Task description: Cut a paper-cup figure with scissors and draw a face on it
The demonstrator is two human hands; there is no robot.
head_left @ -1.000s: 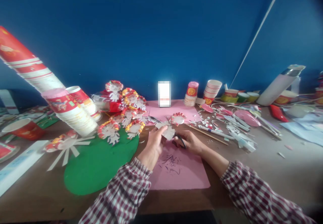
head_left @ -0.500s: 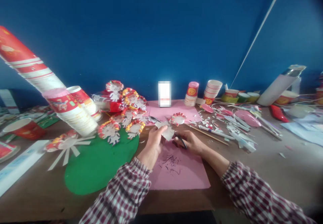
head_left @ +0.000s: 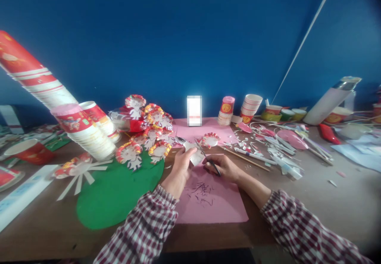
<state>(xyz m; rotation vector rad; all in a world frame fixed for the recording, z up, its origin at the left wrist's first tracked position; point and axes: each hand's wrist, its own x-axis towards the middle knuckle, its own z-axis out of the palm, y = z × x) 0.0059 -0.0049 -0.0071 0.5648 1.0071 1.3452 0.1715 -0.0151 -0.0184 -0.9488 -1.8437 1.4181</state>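
My left hand (head_left: 182, 168) pinches a small whitish piece of paper (head_left: 195, 157) between thumb and fingers, above a pink sheet (head_left: 220, 204). My right hand (head_left: 222, 168) is closed round the dark handles of a pair of scissors (head_left: 213, 166). Their blades point up and to the left, right by the paper's right edge. Dark scribbled marks show on the pink sheet below my hands. Just beyond the paper lies a round cut-out with a curled red and yellow rim (head_left: 210, 140).
Several curled paper figures (head_left: 154, 133) are heaped left of centre, by a green oval sheet (head_left: 116, 196). Stacked paper cups (head_left: 86, 133) lean at left; more cups (head_left: 228, 109) stand at the back. Paper scraps (head_left: 268, 149), a thin stick (head_left: 245, 158) and a white tube (head_left: 324, 103) lie at right.
The scissors' blades now show beside the paper, where they were mostly hidden before. The paper has tilted slightly in my left hand. Both arms have stayed nearly in place.
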